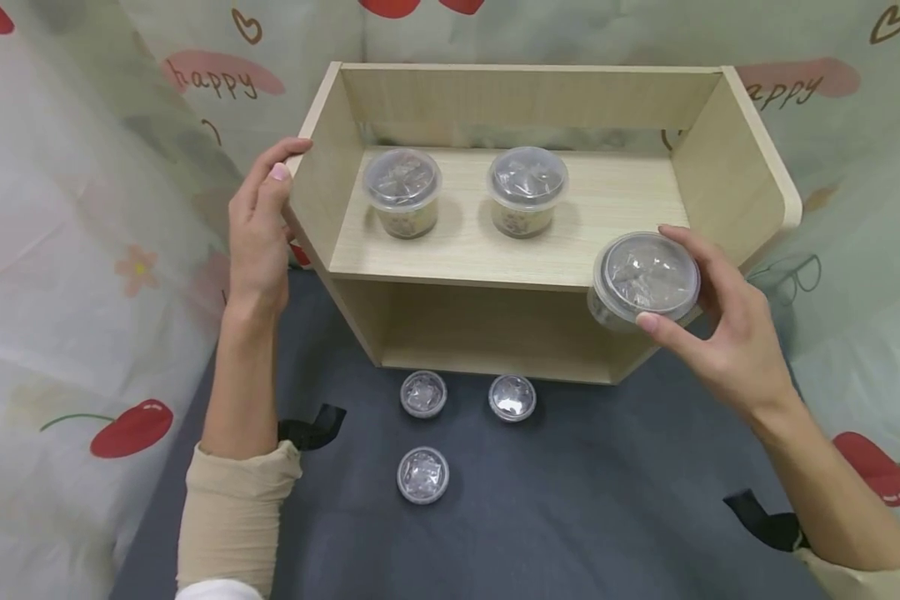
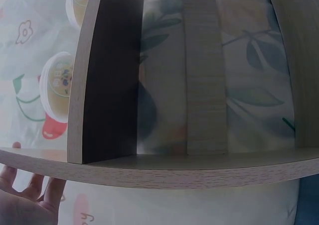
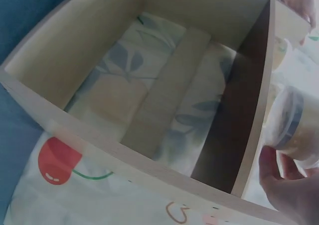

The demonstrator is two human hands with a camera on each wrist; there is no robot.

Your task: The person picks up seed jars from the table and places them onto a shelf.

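from far i watch the right hand [image 1: 742,342] curled around the lidded tub [image 1: 650,275] at my three o'clock, near the shelf [image 1: 465,258], which the left hand [image 1: 258,225] grips at ten o'clock, and bumping it from too low could knock this tub loose.

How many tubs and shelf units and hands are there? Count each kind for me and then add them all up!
Lidded tubs: 6 (1 in the right hand, 2 on the upper shelf, 3 on the dark cloth)
Shelf unit: 1
Hands: 2 (that right hand and the left hand)
Total: 9
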